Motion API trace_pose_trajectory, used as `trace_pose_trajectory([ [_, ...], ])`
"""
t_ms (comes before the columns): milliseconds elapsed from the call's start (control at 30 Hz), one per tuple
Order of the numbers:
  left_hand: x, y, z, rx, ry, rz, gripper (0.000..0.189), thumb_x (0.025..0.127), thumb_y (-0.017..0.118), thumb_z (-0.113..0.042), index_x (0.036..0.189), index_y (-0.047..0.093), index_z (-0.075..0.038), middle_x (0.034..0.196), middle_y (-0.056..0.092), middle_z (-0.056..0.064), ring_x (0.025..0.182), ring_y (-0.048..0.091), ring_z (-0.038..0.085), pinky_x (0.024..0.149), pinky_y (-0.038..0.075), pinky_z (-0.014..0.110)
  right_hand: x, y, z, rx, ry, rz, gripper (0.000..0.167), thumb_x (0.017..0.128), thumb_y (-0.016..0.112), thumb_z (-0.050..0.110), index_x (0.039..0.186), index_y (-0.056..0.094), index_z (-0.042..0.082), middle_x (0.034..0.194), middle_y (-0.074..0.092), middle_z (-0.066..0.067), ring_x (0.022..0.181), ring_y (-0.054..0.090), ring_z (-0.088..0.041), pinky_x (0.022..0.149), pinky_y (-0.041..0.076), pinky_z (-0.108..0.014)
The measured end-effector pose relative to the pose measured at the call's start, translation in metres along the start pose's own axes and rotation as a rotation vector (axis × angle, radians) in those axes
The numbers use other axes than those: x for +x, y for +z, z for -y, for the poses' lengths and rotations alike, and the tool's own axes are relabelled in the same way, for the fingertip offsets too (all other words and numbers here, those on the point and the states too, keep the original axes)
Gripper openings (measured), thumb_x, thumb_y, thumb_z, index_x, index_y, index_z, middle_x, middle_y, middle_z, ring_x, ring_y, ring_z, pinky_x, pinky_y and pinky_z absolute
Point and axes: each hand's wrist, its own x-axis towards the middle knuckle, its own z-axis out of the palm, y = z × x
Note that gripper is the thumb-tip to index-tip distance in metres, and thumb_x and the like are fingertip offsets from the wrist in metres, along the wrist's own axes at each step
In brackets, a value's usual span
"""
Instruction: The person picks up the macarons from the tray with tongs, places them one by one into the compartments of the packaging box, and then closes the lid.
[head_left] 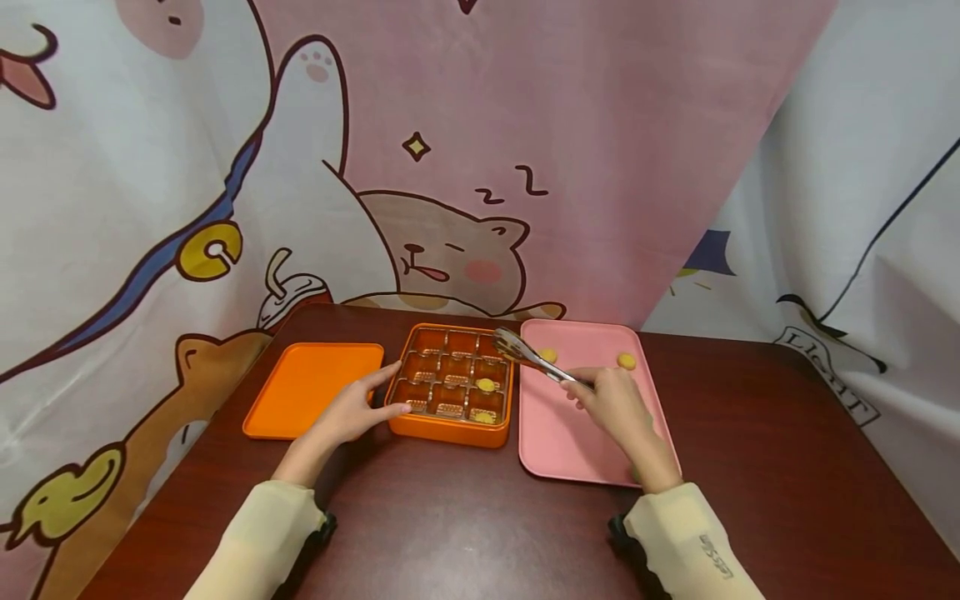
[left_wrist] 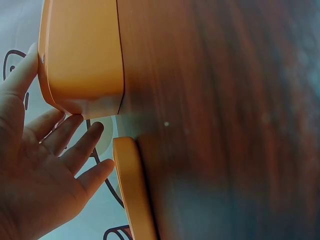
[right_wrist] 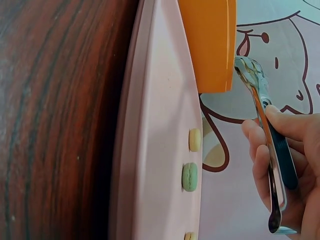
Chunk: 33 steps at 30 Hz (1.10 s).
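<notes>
An orange box (head_left: pixel 450 429) holds a clear insert divided into several compartments. Yellow macarons (head_left: pixel 486 385) lie in the middle and front compartments of its right column. My left hand (head_left: pixel 352 410) rests at the box's left side, fingers spread, with the thumb over the front left rim. In the left wrist view, fingertips (left_wrist: pixel 75 119) touch the box wall. My right hand (head_left: pixel 617 404) grips metal tongs (head_left: pixel 536 358), also seen in the right wrist view (right_wrist: pixel 267 125). Their tips overlap the box's back right compartments; I cannot tell whether they hold anything.
Right of the box lies a pink tray (head_left: pixel 562 442) with yellow macarons (head_left: pixel 627 361) near its back; the right wrist view also shows a green macaron (right_wrist: pixel 190 176) there. An orange lid (head_left: pixel 315 387) lies flat at the left. A printed curtain (head_left: pixel 600 150) hangs behind the dark table (head_left: pixel 450 517).
</notes>
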Motion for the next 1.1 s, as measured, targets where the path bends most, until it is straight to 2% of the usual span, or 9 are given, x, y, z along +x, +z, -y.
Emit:
trace_pose_trajectory([
  [400, 0.000, 0.000, -0.001, 0.006, 0.002, -0.002, 0.081, 0.088, 0.075, -0.041, 0.155, 0.038, -0.013, 0.158, 0.040, 0.014, 0.144, 0.039, 0.042, 0.114, 0.033, 0.062, 0.005, 0.006, 0.001, -0.019, -0.016, -0.006, 0.021, 0.091, 0.073, 0.021, 0.106, 0.079, 0.008, 0.068, 0.073, -0.003, 0.057, 0.062, -0.006, 0.052, 0.043, -0.027],
  [733, 0.000, -0.001, -0.002, 0.001, 0.001, 0.006, 0.083, 0.088, 0.074, -0.044, 0.156, 0.037, -0.013, 0.159, 0.039, 0.013, 0.145, 0.037, 0.042, 0.115, 0.033, 0.062, 0.004, 0.001, 0.003, -0.048, -0.018, -0.033, 0.029, 0.090, 0.074, 0.026, 0.111, 0.077, 0.007, 0.066, 0.072, -0.002, 0.058, 0.060, -0.009, 0.054, 0.041, -0.028],
  [1000, 0.000, -0.002, -0.003, -0.006, 0.002, 0.011, 0.082, 0.089, 0.074, -0.041, 0.156, 0.036, -0.012, 0.159, 0.038, 0.015, 0.145, 0.036, 0.042, 0.115, 0.032, 0.063, 0.001, -0.008, 0.001, -0.050, -0.001, -0.044, 0.031, 0.090, 0.074, 0.028, 0.113, 0.077, 0.007, 0.075, 0.074, -0.005, 0.061, 0.054, -0.012, 0.055, 0.042, -0.029],
  [1100, -0.001, -0.001, -0.002, -0.003, -0.001, 0.016, 0.082, 0.089, 0.074, -0.041, 0.156, 0.036, -0.012, 0.159, 0.038, 0.015, 0.146, 0.036, 0.042, 0.115, 0.032, 0.063, -0.002, -0.012, -0.001, -0.039, -0.020, -0.056, 0.031, 0.090, 0.075, 0.025, 0.112, 0.076, 0.004, 0.087, 0.077, -0.011, 0.067, 0.054, -0.015, 0.060, 0.044, -0.029],
])
